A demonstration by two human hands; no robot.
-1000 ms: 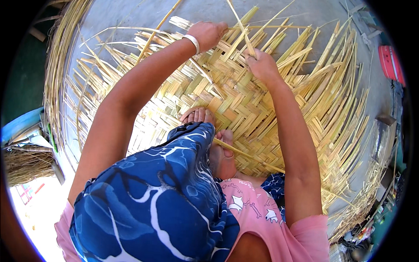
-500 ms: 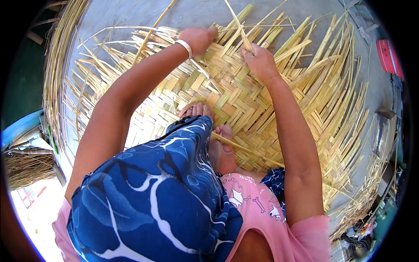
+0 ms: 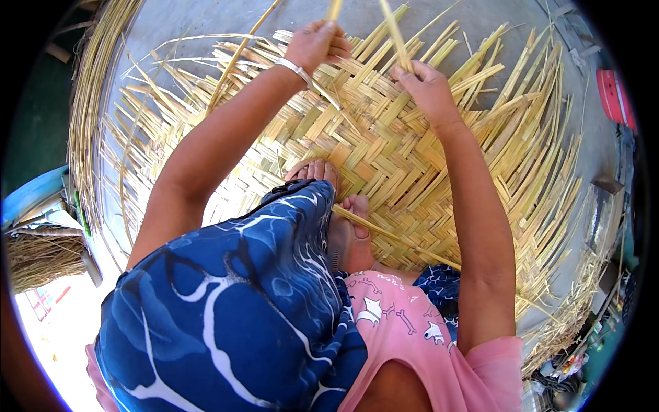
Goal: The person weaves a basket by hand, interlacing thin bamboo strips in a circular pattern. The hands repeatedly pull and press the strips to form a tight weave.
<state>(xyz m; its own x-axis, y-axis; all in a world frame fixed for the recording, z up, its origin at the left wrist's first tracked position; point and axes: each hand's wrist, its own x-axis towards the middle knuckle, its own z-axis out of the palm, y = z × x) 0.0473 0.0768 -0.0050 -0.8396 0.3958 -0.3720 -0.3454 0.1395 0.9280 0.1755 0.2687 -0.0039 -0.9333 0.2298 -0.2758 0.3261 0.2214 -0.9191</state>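
Observation:
A large woven mat [image 3: 384, 147] of flat, pale yellow-green plant strips lies under my feet, its loose strip ends fanning out beyond the weave. At its far edge, my left hand [image 3: 318, 48], with a pale band on the wrist, is closed; a strip [image 3: 334, 9] rises from its fingertips and leaves the top of the view. My right hand [image 3: 428, 90] pinches another strip [image 3: 395, 34] between thumb and fingers, and this one slants up and away over the mat's edge. Both hands are raised a little above the weave, apart from each other.
My feet [image 3: 316, 169] rest on the mat. A bundle of long thin stalks [image 3: 93, 117] runs along the left side. A red object [image 3: 614, 98] lies at the far right on the grey floor [image 3: 199, 19]. Dry fibre scraps [image 3: 563, 329] are heaped at the lower right.
My left hand has moved up and slightly left, with a strip now showing above its fingers. My right hand has shifted right and slightly nearer, still pinching its strip.

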